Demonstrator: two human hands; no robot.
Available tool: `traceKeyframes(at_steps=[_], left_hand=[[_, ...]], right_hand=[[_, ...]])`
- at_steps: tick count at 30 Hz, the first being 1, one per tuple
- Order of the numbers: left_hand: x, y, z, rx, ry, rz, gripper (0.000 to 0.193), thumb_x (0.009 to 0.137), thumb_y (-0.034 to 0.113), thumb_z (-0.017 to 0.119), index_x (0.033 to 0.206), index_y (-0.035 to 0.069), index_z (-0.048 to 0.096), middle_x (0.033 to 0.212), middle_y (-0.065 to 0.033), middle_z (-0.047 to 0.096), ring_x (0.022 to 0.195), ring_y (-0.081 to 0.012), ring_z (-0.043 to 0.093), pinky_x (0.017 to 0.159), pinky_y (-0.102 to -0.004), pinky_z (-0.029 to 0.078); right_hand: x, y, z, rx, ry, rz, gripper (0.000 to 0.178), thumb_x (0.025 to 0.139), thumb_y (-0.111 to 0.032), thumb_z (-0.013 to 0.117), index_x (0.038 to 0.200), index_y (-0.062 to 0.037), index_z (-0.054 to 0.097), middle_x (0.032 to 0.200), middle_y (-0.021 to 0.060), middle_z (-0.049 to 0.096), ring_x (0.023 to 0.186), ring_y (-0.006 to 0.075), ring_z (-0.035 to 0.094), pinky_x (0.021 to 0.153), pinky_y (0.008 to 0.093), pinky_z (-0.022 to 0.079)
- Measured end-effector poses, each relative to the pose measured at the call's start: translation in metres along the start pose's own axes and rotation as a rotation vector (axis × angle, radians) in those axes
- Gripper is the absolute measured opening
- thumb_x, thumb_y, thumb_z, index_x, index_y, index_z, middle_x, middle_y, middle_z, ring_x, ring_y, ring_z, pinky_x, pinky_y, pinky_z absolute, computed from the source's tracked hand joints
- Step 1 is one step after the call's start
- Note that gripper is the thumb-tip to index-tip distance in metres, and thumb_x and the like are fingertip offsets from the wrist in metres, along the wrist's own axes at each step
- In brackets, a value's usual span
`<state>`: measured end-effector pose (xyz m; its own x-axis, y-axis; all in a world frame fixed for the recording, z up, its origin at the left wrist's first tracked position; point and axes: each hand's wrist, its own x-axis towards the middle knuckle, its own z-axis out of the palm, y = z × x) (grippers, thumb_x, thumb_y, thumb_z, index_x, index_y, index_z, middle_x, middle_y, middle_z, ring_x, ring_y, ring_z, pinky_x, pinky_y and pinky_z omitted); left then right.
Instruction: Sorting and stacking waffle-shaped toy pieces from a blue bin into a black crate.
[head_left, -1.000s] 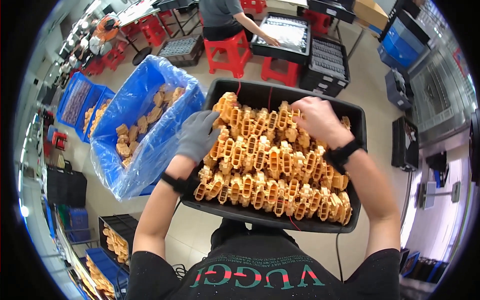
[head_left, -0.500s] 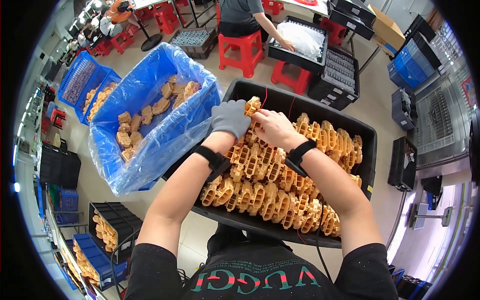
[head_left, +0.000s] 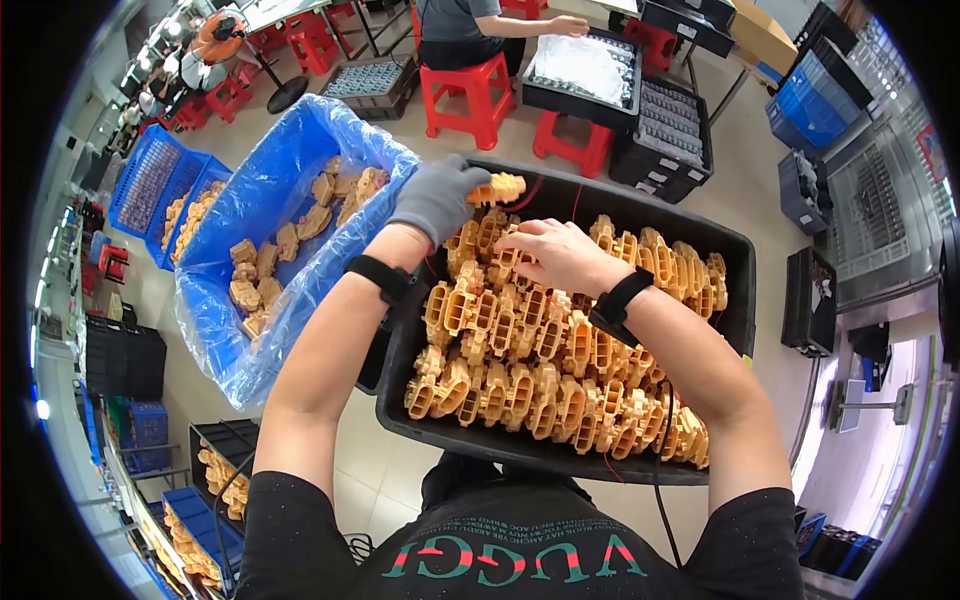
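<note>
My left hand [head_left: 437, 200], in a grey glove, grips one yellow-tan moulded part [head_left: 499, 189] by its end, over the far left corner of the black tub [head_left: 735, 375]. Several like parts [head_left: 545, 325] stand in packed rows inside that tub, with slots facing up. My bare right hand [head_left: 565, 258] hovers over or rests on the parts near the middle. Its fingers are extended and apart, and I see nothing held in them; contact cannot be made out. Left of the tub is a blue crate [head_left: 300, 130] lined with clear plastic, holding loose tan parts [head_left: 290, 240].
Another blue crate [head_left: 150, 180] with tan parts lies beyond the lined one. Ahead, a person sits on a red stool [head_left: 465, 95] beside a black tray [head_left: 580, 95] with white plastic. Thin red wires and a black cable [head_left: 662, 480] run by the tub.
The left hand has drawn away from the right, to the left and up, with the tan part. My right hand's fingers have loosened. The seated person's hand has lifted off the tray.
</note>
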<state>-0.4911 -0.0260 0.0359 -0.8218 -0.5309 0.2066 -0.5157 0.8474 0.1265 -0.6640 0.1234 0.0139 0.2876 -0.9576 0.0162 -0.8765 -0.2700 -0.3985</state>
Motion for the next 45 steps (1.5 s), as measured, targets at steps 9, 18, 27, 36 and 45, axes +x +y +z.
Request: traceKeyframes(at_steps=[9,18,27,36,45], left_hand=[[0.019,0.007,0.036,0.215,-0.357,-0.035,0.033,0.086,0.015,0.052,0.118,0.023,0.058,0.109,-0.006,0.057,0.099,-0.0252,0.06,0.081,-0.0385,0.048],[-0.016,0.005,0.023,0.051,-0.239,0.203,0.043,0.084,0.021,0.058,0.125,0.012,0.051,0.123,-0.0107,0.055,0.118,-0.0232,0.05,0.11,-0.0416,0.025],[-0.183,0.012,-0.034,-1.07,-0.047,-0.421,0.053,0.093,0.017,0.054,0.138,-0.005,0.035,0.135,-0.0186,0.047,0.126,-0.024,0.044,0.106,-0.0326,0.032],[-0.232,0.051,-0.011,-0.538,-0.079,-0.276,0.059,0.089,0.011,0.054,0.143,0.004,0.031,0.148,-0.02,0.029,0.137,-0.0339,0.028,0.111,-0.0366,0.025],[-0.166,0.057,-0.004,0.015,-0.277,0.091,0.058,0.09,0.032,0.054,0.137,0.002,0.039,0.148,-0.0199,0.028,0.138,-0.0334,0.026,0.113,-0.0468,0.017]], right_hand=[[0.009,-0.001,0.0,0.085,-0.07,0.022,0.039,0.087,-0.023,0.059,0.125,-0.0224,0.056,0.126,0.0144,0.054,0.116,0.0325,0.051,0.095,0.0433,0.042],[-0.04,0.014,-0.052,0.006,0.258,0.086,0.022,0.085,-0.023,0.06,0.096,-0.0059,0.068,0.094,0.0102,0.067,0.093,0.0275,0.062,0.081,0.0388,0.049],[-0.348,0.004,-0.044,0.335,0.642,0.98,0.026,0.093,-0.02,0.057,0.114,-0.0043,0.055,0.111,0.0061,0.057,0.102,0.0163,0.054,0.088,0.0281,0.043],[-0.364,-0.061,0.025,0.678,0.67,1.124,0.047,0.099,-0.03,0.045,0.133,0.0016,0.038,0.125,0.0153,0.052,0.115,0.0255,0.048,0.101,0.0341,0.035],[-0.378,-0.074,0.043,0.666,0.77,1.16,0.055,0.098,-0.042,0.043,0.135,-0.0016,0.038,0.127,0.0138,0.05,0.115,0.0232,0.049,0.099,0.033,0.037]])
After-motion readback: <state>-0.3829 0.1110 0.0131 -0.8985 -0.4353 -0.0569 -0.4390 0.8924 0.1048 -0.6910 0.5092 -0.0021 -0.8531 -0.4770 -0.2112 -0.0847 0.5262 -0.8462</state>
